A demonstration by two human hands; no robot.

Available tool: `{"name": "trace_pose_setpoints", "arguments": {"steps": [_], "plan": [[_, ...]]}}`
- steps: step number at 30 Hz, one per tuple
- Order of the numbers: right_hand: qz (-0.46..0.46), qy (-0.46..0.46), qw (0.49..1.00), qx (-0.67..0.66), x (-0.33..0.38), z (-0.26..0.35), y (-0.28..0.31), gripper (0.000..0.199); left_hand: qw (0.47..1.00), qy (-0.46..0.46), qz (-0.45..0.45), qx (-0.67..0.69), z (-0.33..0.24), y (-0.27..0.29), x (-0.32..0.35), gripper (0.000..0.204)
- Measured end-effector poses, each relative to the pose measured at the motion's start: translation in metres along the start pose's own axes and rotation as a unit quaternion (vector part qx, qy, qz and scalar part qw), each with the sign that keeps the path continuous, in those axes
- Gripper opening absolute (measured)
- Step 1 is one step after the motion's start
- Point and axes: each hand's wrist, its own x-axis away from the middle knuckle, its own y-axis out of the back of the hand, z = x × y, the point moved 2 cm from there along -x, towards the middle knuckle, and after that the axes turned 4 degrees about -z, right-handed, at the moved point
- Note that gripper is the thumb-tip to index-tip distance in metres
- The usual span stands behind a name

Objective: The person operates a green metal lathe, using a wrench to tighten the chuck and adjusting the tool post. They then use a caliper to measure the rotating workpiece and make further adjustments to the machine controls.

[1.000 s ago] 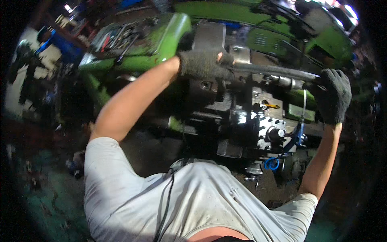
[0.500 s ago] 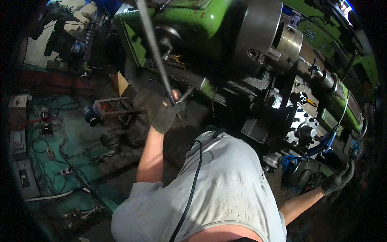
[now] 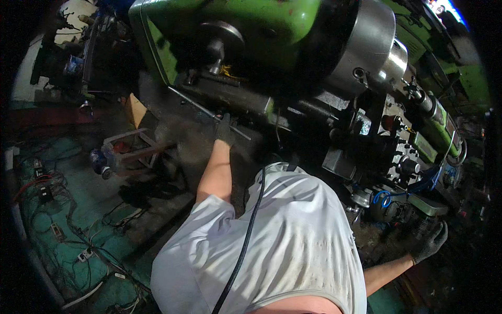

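My left hand [image 3: 224, 130], in a dark work glove, is closed around a long metal bar [image 3: 196, 104]. The bar slants in front of the green lathe headstock [image 3: 261, 18], its near end sticking out past my hand. Part of the grip is hidden by the back of the glove. Far out to the right, my gloved right hand [image 3: 431, 245] has its fingers stretched out and holds nothing. It is nearest to the tailstock end of the lathe, below a small tray-like part [image 3: 428, 205]. The large steel chuck [image 3: 366, 47] grips a shiny metal cylinder [image 3: 398, 60].
A tool post and carriage [image 3: 405, 165] with a coiled blue hose [image 3: 383, 199] lie right of me. The tailstock [image 3: 436, 112] stands beyond. At left are a metal frame [image 3: 133, 149], a yellowish board [image 3: 136, 110] and tangled cables [image 3: 86, 246] on the green floor.
The bar has swung down from steeply upright to a low slant, with my left hand still on it. My right hand has shifted slightly left and stays open.
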Motion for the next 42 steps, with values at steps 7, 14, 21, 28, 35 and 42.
{"name": "trace_pose_setpoints", "arguments": {"steps": [7, 14, 21, 28, 35, 42], "plan": [[0.040, -0.043, 0.998, 0.037, 0.044, -0.012, 0.046, 0.032, 0.989, 0.022, -0.019, -0.143, 0.027, -0.009, -0.045, 0.042], [0.083, -0.101, 0.990, 0.055, 0.095, -0.010, 0.074, 0.035, 0.538, -0.215, 0.105, -0.808, 0.016, -0.006, -0.038, 0.042], [0.000, -0.179, 0.979, -0.093, 0.101, 0.025, 0.058, 0.058, 0.705, -0.422, 0.019, -0.570, -0.011, -0.063, 0.060, 0.023], [-0.032, -0.235, 0.935, -0.263, 0.007, -0.016, -0.002, 0.046, 0.593, -0.672, 0.170, -0.410, -0.061, -0.225, 0.209, 0.026], [0.001, -0.104, 0.984, -0.148, -0.148, -0.117, -0.124, 0.050, 0.448, -0.744, 0.294, -0.399, -0.052, -0.400, 0.333, 0.043], [0.030, -0.104, 0.994, 0.011, -0.283, -0.237, -0.262, 0.070, 0.357, -0.662, 0.207, -0.626, -0.009, -0.555, 0.334, 0.083]]}}
